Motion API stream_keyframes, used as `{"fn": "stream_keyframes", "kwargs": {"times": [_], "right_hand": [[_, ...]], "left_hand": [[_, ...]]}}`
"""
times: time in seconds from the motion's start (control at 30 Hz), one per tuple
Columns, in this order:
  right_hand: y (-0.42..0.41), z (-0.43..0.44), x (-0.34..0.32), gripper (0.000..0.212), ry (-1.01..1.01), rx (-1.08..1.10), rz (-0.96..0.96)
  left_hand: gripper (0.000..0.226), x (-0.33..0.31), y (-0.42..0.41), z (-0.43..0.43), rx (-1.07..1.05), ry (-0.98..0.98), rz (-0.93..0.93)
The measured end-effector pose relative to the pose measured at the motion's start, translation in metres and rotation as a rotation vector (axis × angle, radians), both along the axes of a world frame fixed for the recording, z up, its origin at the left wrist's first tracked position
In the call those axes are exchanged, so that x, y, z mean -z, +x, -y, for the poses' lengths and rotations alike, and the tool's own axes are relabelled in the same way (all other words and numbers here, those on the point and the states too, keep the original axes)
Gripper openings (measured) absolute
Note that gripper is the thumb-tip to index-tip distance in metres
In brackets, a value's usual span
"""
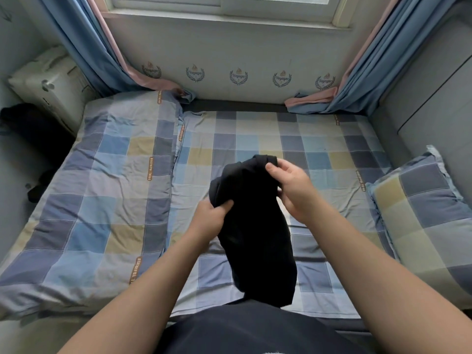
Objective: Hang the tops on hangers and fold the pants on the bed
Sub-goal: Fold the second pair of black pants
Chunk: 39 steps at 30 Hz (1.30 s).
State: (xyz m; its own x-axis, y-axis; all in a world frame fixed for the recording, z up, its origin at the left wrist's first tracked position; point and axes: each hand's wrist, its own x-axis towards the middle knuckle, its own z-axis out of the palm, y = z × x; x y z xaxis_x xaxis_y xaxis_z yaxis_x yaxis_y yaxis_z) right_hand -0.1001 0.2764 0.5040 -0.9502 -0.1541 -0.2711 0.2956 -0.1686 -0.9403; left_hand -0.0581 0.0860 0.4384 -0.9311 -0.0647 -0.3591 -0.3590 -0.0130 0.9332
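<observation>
While it was held up, the black bunched fabric garment (255, 231) was hung with its long axis running away from the torso, loose end nearest. Its near left side was gripped by the left hand (212, 218). Its far top edge was pinched by the right hand (293, 190). Top or pants could not be told. The checked blue-and-yellow bed sheet (293, 139) was seen beneath and beyond.

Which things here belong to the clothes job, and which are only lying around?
For the job: black garment, gripped by left hand and right hand; bed.
Only lying about: pillow, folded quilt, curtains.
</observation>
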Motion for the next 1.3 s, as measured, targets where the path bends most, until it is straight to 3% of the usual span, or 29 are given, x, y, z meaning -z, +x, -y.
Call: {"fn": "stream_keyframes", "kwargs": {"times": [0.07,0.17,0.33,0.4,0.47,0.53,0.57,0.6,0.7,0.83,0.97,1.03,1.13,1.2,1.3], "right_hand": [[0.017,-0.005,0.012,0.043,0.149,-0.108,-0.024],[0.055,-0.003,0.041,0.092,0.286,-0.258,-0.012],[0.079,0.015,0.067,0.11,0.199,-0.258,0.102],[0.076,0.019,0.068,0.106,0.136,-0.326,0.075],[0.077,0.024,0.069,0.095,0.269,-0.361,0.007],[0.071,0.027,0.073,0.046,0.441,-0.234,-0.093],[0.066,0.028,0.071,0.017,0.453,-0.145,-0.112],[0.059,0.028,0.069,0.002,0.429,-0.099,-0.115],[0.032,0.028,0.048,0.011,0.342,0.005,-0.063],[-0.002,0.029,0.017,0.012,0.133,0.185,0.151],[-0.022,0.03,-0.007,0.02,-0.037,0.25,0.345],[-0.026,0.028,-0.015,0.029,-0.058,0.193,0.439],[-0.028,0.022,-0.022,0.034,-0.056,0.146,0.477],[-0.025,0.013,-0.025,0.031,-0.155,0.124,0.462],[-0.016,0.0,-0.015,0.031,-0.2,0.092,0.362]], "left_hand": [[0.014,-0.012,-0.007,0.0,-0.075,0.133,0.045],[0.014,-0.031,-0.012,-0.004,-0.175,0.228,0.076],[0.025,-0.045,-0.016,-0.005,-0.226,0.291,0.192],[0.03,-0.049,-0.021,-0.001,-0.292,0.346,0.246],[0.029,-0.053,-0.028,0.004,-0.329,0.397,0.279],[0.026,-0.055,-0.033,0.011,-0.325,0.392,0.277],[0.024,-0.055,-0.034,0.014,-0.315,0.379,0.257],[0.023,-0.055,-0.035,0.018,-0.304,0.372,0.22],[0.035,-0.054,-0.029,0.03,-0.18,0.336,0.135],[0.04,-0.037,-0.005,0.029,0.156,0.062,0.0],[0.1,-0.013,0.015,0.018,0.459,-0.092,-0.129],[0.087,-0.011,0.015,0.011,0.441,-0.147,-0.203],[0.023,-0.014,0.001,0.004,0.282,-0.231,-0.311],[0.016,-0.021,-0.009,0.001,0.225,-0.26,-0.339],[0.021,-0.03,-0.021,-0.004,0.03,-0.065,-0.186]]}}
